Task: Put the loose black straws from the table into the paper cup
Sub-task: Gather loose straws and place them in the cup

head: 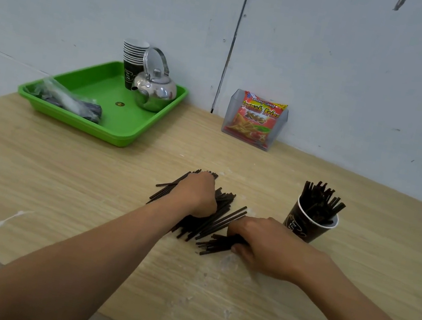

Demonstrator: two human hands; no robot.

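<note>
Black straws (pixel 218 217) lie heaped mid-table, and my left hand (pixel 196 194) presses down on the pile, fingers curled over it; I cannot tell whether it grips any. My right hand (pixel 264 244) clenches a small bundle (pixel 217 244) at the heap's near edge. I judge it best to square the ends, lift clear, and drop them upright into the paper cup (pixel 305 224) just right, already crowded with straws. Green tray (pixel 124 130), kettle (pixel 154 90) and snack packet (pixel 256 120) sit well apart.
</note>
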